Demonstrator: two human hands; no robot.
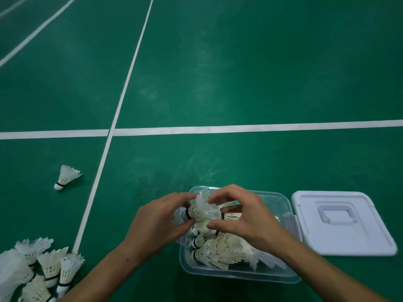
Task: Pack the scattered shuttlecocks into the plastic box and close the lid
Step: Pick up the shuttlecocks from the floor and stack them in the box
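A clear plastic box [239, 274] stands open on the green court floor, with several white feather shuttlecocks [220, 251] lying inside. Over the box's far end both hands hold one white shuttlecock [204, 209] lying sideways. My left hand [159, 223] pinches its cork end with the black band. My right hand [242, 216] curls around its feathers. The white lid [340, 223] with a recessed handle lies flat on the floor just right of the box. A pile of several loose shuttlecocks [41, 271] sits at the bottom left.
A single shuttlecock [65, 177] lies alone on the floor at mid left. White court lines [239, 128] cross the green floor beyond the box, one running across and one slanting toward the far end.
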